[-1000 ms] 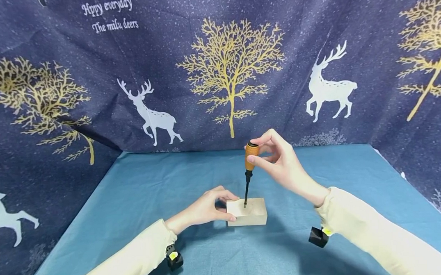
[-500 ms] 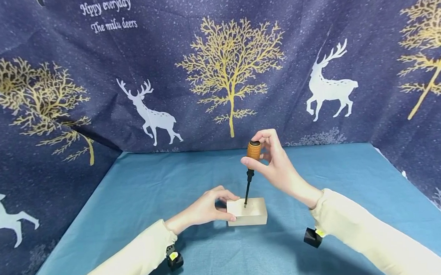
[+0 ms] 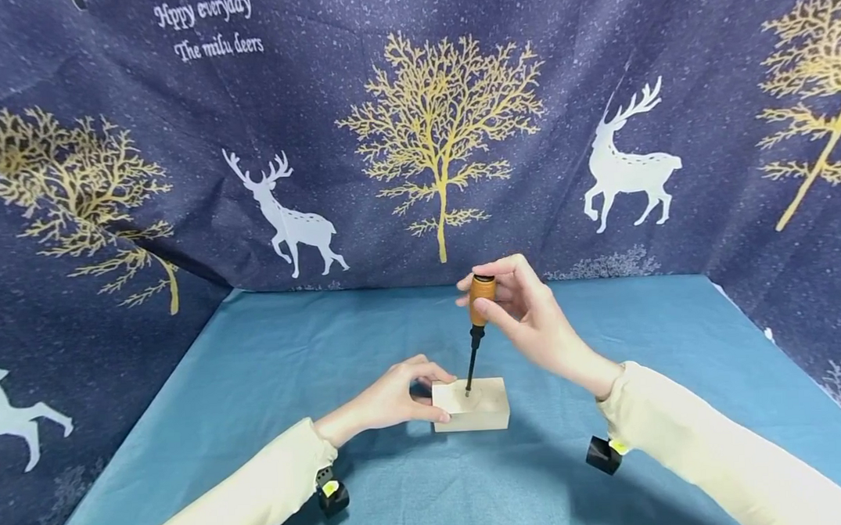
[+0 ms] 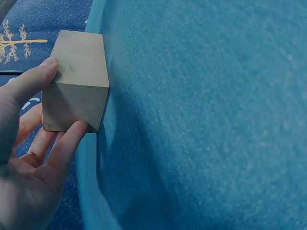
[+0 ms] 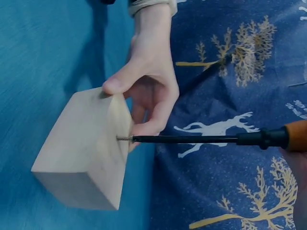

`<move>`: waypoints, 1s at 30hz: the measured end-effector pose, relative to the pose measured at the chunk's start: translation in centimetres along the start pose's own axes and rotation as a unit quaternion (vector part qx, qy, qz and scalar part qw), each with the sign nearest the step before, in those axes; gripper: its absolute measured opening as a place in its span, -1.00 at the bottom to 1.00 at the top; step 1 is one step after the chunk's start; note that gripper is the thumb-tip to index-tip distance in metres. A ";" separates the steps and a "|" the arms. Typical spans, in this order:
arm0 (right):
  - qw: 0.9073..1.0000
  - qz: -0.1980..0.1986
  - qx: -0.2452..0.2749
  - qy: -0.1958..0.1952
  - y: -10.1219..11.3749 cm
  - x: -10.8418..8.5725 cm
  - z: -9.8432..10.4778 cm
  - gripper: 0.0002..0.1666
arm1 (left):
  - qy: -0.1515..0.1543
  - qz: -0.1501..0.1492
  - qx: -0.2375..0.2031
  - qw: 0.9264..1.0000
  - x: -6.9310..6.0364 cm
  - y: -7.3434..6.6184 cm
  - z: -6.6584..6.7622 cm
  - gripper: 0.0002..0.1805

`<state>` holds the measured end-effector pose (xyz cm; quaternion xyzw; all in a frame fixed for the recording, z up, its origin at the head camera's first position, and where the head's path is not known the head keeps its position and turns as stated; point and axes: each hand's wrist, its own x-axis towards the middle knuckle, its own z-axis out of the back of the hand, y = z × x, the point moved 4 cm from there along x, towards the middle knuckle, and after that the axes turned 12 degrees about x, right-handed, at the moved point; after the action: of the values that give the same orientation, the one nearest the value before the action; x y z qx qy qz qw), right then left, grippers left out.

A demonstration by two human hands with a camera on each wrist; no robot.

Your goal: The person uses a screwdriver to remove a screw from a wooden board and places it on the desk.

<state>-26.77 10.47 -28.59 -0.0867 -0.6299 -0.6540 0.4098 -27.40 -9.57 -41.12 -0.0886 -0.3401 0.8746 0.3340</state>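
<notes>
A pale wooden block (image 3: 472,421) lies on the blue cloth. My left hand (image 3: 396,394) grips its left end, thumb on the near side and fingers on the far side. Above the block my right hand (image 3: 528,312) holds a screwdriver by its orange handle (image 3: 480,297), index finger on the black end cap and thumb against the side. The dark shaft (image 5: 192,139) runs down, slightly tilted, to a small screw (image 5: 123,138) standing in the block's top face. In the left wrist view the block (image 4: 79,60) hides part of the fingers.
A blue cloth (image 3: 325,329) covers the table. Behind it hangs a dark blue backdrop (image 3: 390,217) printed with deer and golden trees. A small black camera (image 3: 334,497) sits under the left wrist, another camera (image 3: 603,455) under the right.
My right hand has rotated back and forth around the handle; its thumb first swung left across it, then returned to the right side. The block and left hand have stayed still.
</notes>
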 end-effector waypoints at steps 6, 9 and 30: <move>1.000 0.010 0.001 -0.004 -0.3 0.0 -0.5 -0.61 | -0.005 -0.004 0.013 1.000 -0.1 -0.1 0.1 -0.50; 0.997 -0.014 -0.057 -0.051 -0.5 -0.1 -0.3 -0.54 | -0.006 -0.002 0.010 1.000 -0.1 -0.2 0.0 -0.50; 0.995 -0.028 0.083 0.050 0.3 0.4 0.5 -0.63 | -0.004 -0.004 0.012 1.000 -0.1 -0.2 0.1 -0.50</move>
<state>-27.07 10.75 -28.03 -0.0016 -0.6627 -0.6142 0.4285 -27.29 -9.56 -40.97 -0.0799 -0.3311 0.8777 0.3371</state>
